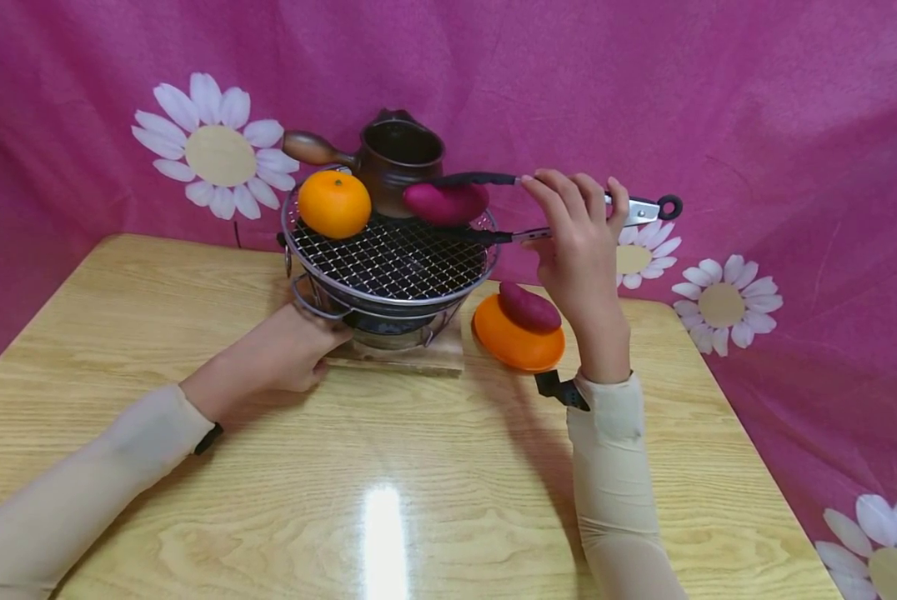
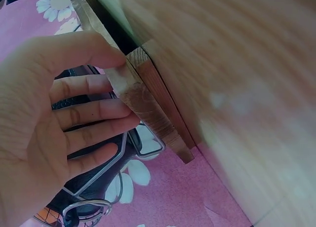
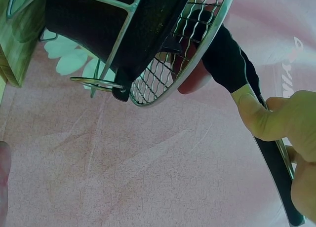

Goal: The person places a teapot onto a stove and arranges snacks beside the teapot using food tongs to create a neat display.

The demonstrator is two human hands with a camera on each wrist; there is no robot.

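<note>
My right hand (image 1: 579, 237) grips a pair of black-and-silver tongs (image 1: 647, 210) from above. Between the tong heads lies a purple sweet potato (image 1: 448, 202), over the right side of the round wire grate (image 1: 403, 271). In the right wrist view, the thumb and fingers press on the tong arms (image 3: 279, 163), and part of the sweet potato (image 3: 196, 79) shows past the grate's rim. Low at the stove's left, my left hand (image 1: 291, 350) touches the edge of a wooden board (image 2: 143, 101) with extended fingers and thumb tip; the stove stands on this board.
An orange mandarin (image 1: 334, 204) and a brown side-handled pot (image 1: 399, 158) sit on the grate. Right of the stove, another sweet potato (image 1: 529, 308) rests on an orange plate (image 1: 519, 354). Wire handles (image 1: 317, 310) stick out from the stove. A pink flowered cloth (image 1: 568, 67) hangs behind the table.
</note>
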